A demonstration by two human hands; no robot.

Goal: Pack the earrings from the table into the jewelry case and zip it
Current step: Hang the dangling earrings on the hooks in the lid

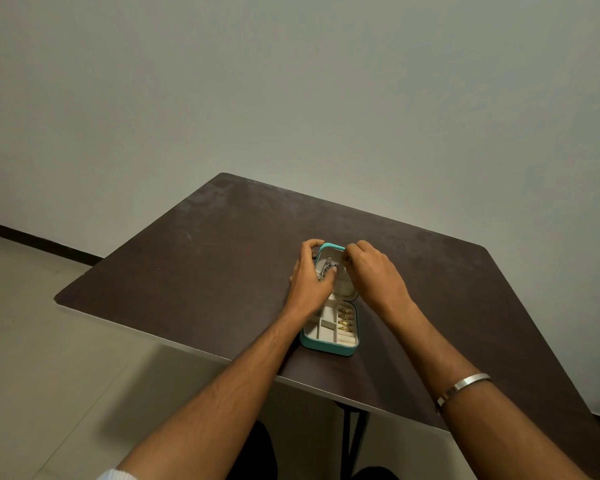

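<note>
- Small teal jewelry case (329,346) lying open near the front edge of a dark table (194,271), lid (333,249) raised at the far end.
- Left hand (309,278) curled round the lid's left edge, a silvery dangling earring (324,270) by its fingers.
- Right hand (371,271) pinching at the lid's top right.
- Gold pieces (345,320) sitting in the right-hand slots.
- Earring likely light, delicate, easily snagged; best held by its hook.

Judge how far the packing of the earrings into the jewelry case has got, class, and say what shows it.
Done: gold pieces sit in the right-hand slots of the open jewelry case. In hand: the left hand holds a silvery dangling earring against the lid's lining, and the right hand works at the lid's top edge. Left: closing the lid and zipping.
</note>
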